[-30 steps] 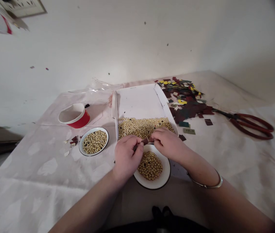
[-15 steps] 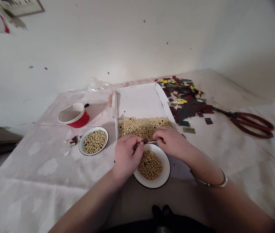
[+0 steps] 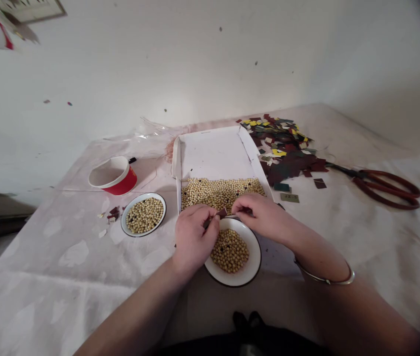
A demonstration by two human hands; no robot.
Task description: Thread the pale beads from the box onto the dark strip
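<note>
My left hand pinches a small dark red piece between thumb and forefinger, above the far rim of a white dish holding pale beads. Just right of it, my right hand is closed, its fingertips pressed together on something I cannot make out. Behind both hands, a white box lid has many pale beads spread over its near part, with a few dark ones among them.
A smaller dish of beads and a red and white paper bowl stand at the left. Coloured scraps lie heaped at the back right, beside red-handled scissors. Small scraps lie left of the small dish.
My right hand has shifted very slightly left, and its forearm with the bangle has moved a little to the right. My left hand keeps its pinch on the dark red piece.
</note>
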